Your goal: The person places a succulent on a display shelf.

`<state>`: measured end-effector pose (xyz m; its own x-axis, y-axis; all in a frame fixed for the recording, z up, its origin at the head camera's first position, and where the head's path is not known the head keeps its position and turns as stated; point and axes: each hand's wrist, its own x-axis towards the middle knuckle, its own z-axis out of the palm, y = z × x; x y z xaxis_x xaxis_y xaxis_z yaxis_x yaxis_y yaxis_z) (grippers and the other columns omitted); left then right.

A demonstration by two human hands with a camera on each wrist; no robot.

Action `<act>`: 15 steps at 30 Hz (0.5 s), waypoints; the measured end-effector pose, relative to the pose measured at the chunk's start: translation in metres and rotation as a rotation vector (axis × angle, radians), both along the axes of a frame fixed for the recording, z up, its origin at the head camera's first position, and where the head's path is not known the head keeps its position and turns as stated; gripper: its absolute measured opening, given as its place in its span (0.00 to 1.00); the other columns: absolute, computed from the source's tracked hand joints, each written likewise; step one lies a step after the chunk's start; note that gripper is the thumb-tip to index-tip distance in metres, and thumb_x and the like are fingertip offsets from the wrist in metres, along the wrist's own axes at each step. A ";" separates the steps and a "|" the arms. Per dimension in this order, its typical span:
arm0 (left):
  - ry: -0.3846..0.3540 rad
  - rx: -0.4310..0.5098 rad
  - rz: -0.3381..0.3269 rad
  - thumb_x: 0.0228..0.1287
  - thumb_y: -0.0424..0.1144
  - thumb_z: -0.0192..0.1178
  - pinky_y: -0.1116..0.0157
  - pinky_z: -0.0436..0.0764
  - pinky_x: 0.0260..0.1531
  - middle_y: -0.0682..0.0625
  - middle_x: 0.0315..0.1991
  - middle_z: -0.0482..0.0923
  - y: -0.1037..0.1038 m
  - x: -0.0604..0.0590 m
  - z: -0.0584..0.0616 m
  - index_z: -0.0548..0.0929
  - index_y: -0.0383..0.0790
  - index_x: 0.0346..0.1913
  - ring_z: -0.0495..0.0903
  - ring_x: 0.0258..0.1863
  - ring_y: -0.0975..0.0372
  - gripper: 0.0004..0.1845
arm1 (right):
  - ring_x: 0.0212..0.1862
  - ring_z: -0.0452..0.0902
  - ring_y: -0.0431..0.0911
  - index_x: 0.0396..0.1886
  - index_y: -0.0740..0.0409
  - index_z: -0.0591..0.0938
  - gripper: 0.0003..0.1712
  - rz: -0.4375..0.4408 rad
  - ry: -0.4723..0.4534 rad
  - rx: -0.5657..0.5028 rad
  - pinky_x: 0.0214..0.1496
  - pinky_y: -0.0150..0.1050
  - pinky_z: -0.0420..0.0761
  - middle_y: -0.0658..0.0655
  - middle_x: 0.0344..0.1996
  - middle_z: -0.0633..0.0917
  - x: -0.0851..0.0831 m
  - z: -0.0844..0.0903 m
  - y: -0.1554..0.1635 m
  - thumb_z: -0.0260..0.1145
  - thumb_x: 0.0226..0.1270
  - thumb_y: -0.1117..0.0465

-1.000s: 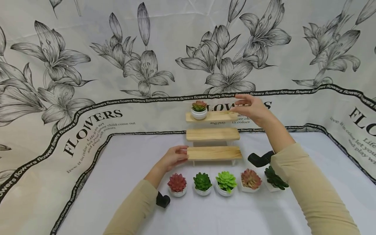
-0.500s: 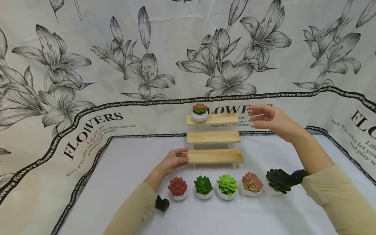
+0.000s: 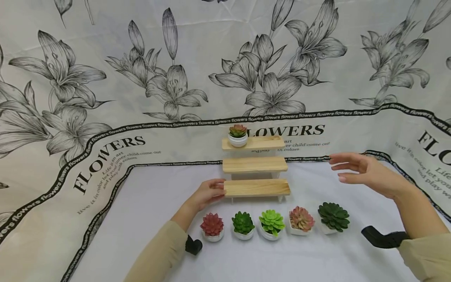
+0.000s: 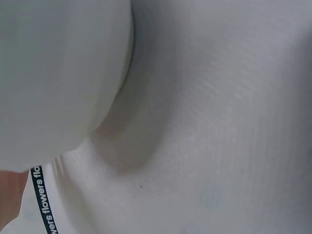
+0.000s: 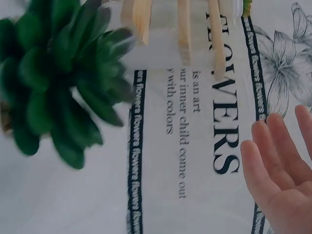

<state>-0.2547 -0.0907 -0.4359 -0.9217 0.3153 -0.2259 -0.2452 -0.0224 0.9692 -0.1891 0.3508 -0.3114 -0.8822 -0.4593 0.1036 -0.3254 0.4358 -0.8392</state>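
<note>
Wooden stepped shelf (image 3: 256,187) stands mid-frame; my left hand (image 3: 208,192) touches its bottom tier's left end, fingers relaxed. My right hand (image 3: 366,174) hovers empty, fingers spread, above the dark green succulent (image 3: 333,216).

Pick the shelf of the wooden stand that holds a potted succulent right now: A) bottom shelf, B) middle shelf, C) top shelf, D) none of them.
C: the one potted succulent on the wooden stand sits at the left end of the top shelf; the two shelves below are bare.
</note>
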 end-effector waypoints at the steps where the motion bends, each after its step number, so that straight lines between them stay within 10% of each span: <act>1: 0.001 -0.003 0.003 0.61 0.22 0.55 0.60 0.78 0.50 0.40 0.46 0.74 -0.001 0.000 0.000 0.69 0.28 0.62 0.77 0.40 0.59 0.24 | 0.54 0.71 0.33 0.68 0.57 0.62 0.32 0.013 -0.007 -0.008 0.47 0.31 0.78 0.40 0.56 0.73 0.002 -0.005 0.006 0.57 0.65 0.74; 15: -0.026 -0.019 0.022 0.61 0.22 0.56 0.58 0.77 0.52 0.40 0.47 0.73 0.001 0.000 0.002 0.70 0.30 0.62 0.77 0.41 0.59 0.24 | 0.56 0.70 0.32 0.69 0.63 0.57 0.34 0.085 -0.206 -0.128 0.47 0.32 0.79 0.37 0.58 0.72 0.033 -0.073 0.055 0.53 0.64 0.78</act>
